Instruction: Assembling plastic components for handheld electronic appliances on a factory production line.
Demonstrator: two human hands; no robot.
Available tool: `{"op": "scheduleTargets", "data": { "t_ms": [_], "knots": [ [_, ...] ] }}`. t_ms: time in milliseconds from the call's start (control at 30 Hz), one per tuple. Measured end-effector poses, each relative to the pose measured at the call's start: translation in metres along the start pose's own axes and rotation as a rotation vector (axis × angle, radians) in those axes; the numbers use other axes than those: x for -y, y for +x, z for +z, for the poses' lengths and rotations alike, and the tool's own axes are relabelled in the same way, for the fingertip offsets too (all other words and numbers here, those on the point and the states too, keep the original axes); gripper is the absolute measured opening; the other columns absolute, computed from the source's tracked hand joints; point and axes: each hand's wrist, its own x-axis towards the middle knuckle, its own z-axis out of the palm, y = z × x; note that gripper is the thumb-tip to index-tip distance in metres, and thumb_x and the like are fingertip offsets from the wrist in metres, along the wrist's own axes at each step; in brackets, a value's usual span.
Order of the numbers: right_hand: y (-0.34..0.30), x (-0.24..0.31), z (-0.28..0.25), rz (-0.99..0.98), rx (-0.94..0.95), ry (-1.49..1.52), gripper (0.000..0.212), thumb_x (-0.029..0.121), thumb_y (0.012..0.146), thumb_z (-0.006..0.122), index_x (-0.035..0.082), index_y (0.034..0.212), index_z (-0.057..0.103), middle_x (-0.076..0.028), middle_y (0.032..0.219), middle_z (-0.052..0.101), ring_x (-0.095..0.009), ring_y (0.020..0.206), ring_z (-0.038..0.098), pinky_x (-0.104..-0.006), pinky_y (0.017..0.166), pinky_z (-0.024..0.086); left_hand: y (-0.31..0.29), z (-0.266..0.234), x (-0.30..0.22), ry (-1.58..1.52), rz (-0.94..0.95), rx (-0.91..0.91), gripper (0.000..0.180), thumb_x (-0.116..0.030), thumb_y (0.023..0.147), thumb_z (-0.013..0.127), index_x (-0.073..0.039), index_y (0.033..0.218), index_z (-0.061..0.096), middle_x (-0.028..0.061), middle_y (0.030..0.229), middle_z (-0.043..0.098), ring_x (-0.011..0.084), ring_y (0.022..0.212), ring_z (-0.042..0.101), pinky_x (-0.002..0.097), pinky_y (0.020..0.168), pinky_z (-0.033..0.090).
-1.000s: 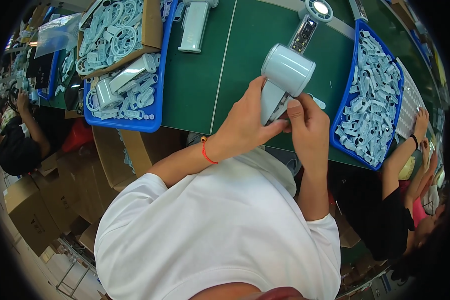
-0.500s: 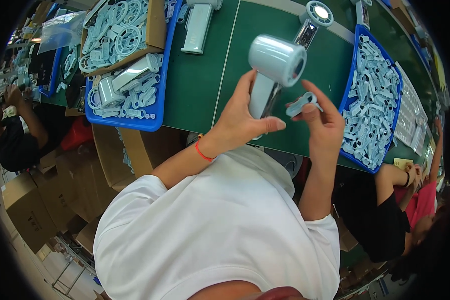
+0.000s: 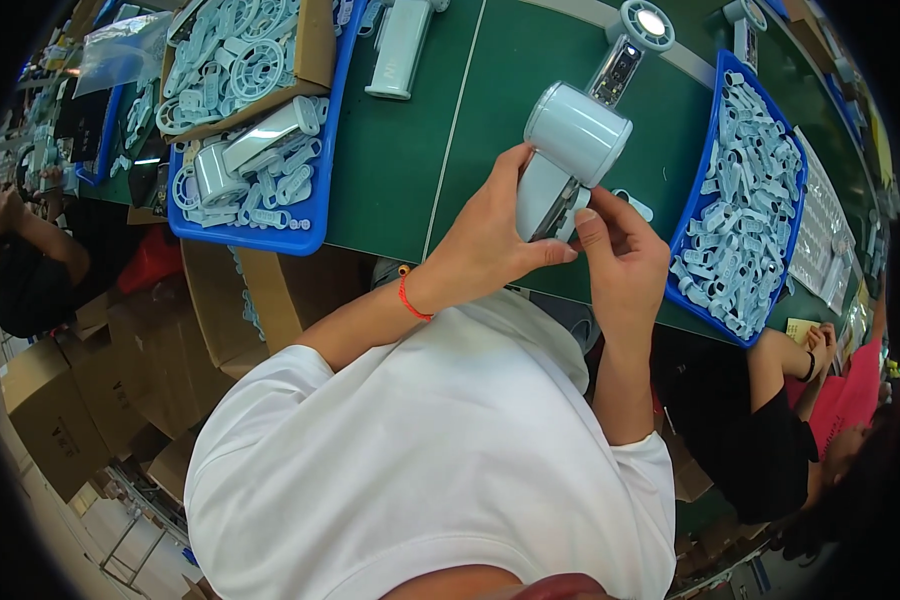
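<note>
My left hand (image 3: 482,235) is wrapped round the handle of a pale blue handheld fan (image 3: 576,132), its round head tilted up and away from me. The handle's side facing right stands open along a dark slot. My right hand (image 3: 630,262) pinches a small pale blue plastic piece (image 3: 572,214) against that opening; the fingers hide most of the piece. Just beyond my right fingers, another pale blue piece (image 3: 634,205) lies on the green table.
A second fan (image 3: 615,72) with an open handle lies beyond. At right is a blue tray (image 3: 678,268) of small pale parts; at left, another blue tray (image 3: 315,225) and a cardboard box (image 3: 316,45) hold parts. A handle shell (image 3: 398,55) lies far left. People sit on both sides.
My right hand has brought the small plastic piece left, up to the fan's handle. The fan has shifted slightly right and nearer, its open side turned more toward me.
</note>
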Motion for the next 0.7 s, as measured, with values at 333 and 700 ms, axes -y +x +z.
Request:
{"op": "scheduleTargets", "data": {
  "t_ms": [333, 700],
  "knots": [
    [0.004, 0.008, -0.005, 0.098, 0.012, -0.053, 0.030, 0.009, 0.080, 0.066, -0.008, 0.104, 0.059, -0.011, 0.084, 0.065, -0.012, 0.070, 0.060, -0.0230, 0.059, 0.051, -0.001, 0.004, 0.001, 0.039, -0.017, 0.026, 0.089, -0.019, 0.067, 0.077, 0.005, 0.131, 0.021, 0.0243, 0.121, 0.043, 0.0347, 0.109, 0.049, 0.0374, 0.089, 0.042],
    [0.006, 0.014, -0.001, 0.108, 0.028, -0.046, 0.023, 0.010, 0.080, 0.066, -0.008, 0.093, 0.059, -0.011, 0.081, 0.064, -0.012, 0.066, 0.061, -0.0222, 0.053, 0.050, -0.002, 0.007, 0.003, 0.124, 0.045, -0.068, 0.078, -0.018, 0.067, 0.071, 0.008, 0.127, 0.027, 0.0249, 0.108, 0.051, 0.0339, 0.094, 0.057, 0.0366, 0.078, 0.047]
  ]
}}
